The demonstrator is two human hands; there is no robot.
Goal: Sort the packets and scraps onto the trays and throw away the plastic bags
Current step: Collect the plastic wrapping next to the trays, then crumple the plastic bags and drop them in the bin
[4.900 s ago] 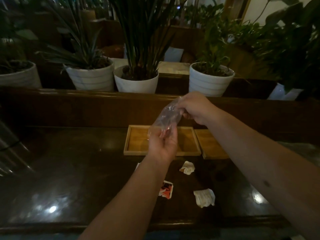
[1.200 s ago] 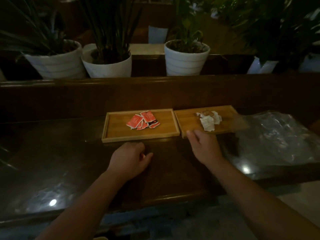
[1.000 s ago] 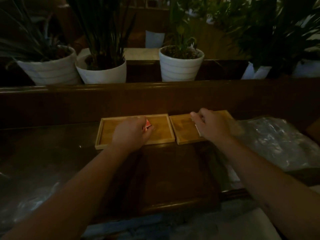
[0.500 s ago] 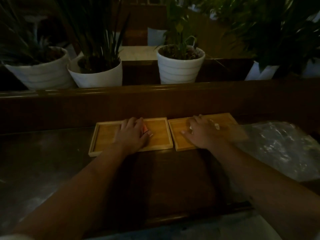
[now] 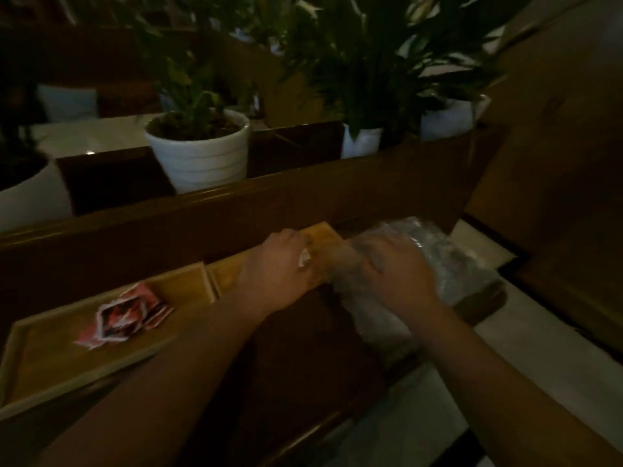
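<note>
Several red packets lie piled on the left wooden tray. The right wooden tray is mostly covered by my left hand, which rests on it knuckles up. A white scrap shows at its fingertips; whether the fingers hold it is unclear. My right hand presses down on the crumpled clear plastic bags at the table's right end, fingers curled into the film. Some film stretches between the two hands.
A raised wooden ledge runs behind the trays, with white plant pots beyond it. The dark table's right end and front edge are close; pale floor lies past them.
My left hand left the packet tray and moved right onto the scrap tray. My right hand moved off that tray onto the plastic bags. The view swung right and tilted.
</note>
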